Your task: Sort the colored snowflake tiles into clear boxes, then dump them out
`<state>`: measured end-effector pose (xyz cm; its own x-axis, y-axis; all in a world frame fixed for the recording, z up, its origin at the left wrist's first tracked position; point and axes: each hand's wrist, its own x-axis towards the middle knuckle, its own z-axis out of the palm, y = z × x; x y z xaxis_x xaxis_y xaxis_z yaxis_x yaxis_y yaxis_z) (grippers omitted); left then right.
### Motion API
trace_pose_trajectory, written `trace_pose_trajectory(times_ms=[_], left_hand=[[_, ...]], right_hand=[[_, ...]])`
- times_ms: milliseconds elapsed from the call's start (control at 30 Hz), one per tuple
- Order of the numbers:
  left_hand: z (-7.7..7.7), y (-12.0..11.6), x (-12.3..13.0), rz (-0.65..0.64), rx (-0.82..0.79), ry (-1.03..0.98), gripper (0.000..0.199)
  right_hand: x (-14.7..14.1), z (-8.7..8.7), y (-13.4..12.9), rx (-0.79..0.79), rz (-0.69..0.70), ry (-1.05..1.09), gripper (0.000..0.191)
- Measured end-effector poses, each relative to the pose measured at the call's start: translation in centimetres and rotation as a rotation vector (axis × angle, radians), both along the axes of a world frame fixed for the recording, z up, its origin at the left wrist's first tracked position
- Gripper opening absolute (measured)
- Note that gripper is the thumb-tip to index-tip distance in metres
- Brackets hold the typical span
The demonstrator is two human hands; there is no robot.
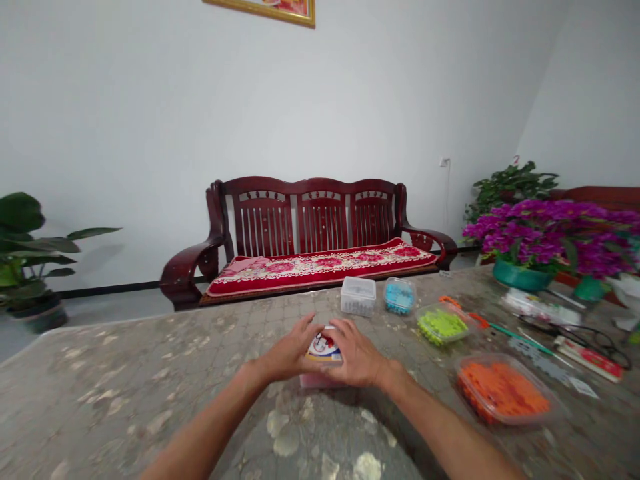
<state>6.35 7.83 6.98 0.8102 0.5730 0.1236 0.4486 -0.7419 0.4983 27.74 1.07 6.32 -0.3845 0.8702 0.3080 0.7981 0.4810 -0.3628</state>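
A small plastic box [325, 347] stands on the table in front of me, with a printed label on top and pink showing at its lower side. My left hand [293, 350] is curved round its left side, and my right hand [363, 353] round its right. Thumbs and fingers of both hands rest against the box and cover much of its sides. What lies inside it cannot be made out. Beyond the hands are a clear tub with greyish contents [359, 297] and a tub of blue pieces [399, 297].
On the right sit tubs of green pieces [443, 327] and orange pieces [503, 387]. Farther right are glasses [600, 343], a green stick [523, 338] and purple flowers [545, 230]. A patterned cloth [165, 373] covers the table; a wooden bench [320, 217] stands behind it.
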Motion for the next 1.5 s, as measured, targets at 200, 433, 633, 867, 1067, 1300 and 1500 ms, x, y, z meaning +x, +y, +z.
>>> trace_pose_trajectory(times_ms=[200,433,633,867,1067,1300,1500], left_hand=[[-0.7,-0.6,0.7,0.01,0.031,-0.101,0.07],[-0.5,-1.0,0.8,-0.018,0.04,-0.101,0.071],[-1.5,-0.3,0.8,0.015,0.132,-0.109,0.076],[-2.9,-1.1,0.1,0.036,0.383,-0.017,0.101],[-3.4,-2.1,0.7,0.147,0.454,-0.032,0.075],[-3.3,2.0,3.1,0.413,0.473,-0.02,0.065],[-3.7,6.9,5.8,0.494,0.484,-0.056,0.064]], right_hand=[[0.8,0.3,0.3,-0.087,0.078,0.022,0.079],[0.3,0.0,0.1,0.015,0.062,0.027,0.062],[0.9,0.3,0.2,-0.033,0.068,-0.018,0.073],[1.9,-2.4,-2.7,0.021,-0.059,0.14,0.093],[4.0,-6.6,-5.7,0.148,-0.325,0.32,0.069],[6.7,-10.1,-5.2,0.087,-0.473,0.34,0.056],[6.3,-10.0,-5.4,0.132,-0.452,0.309,0.051]])
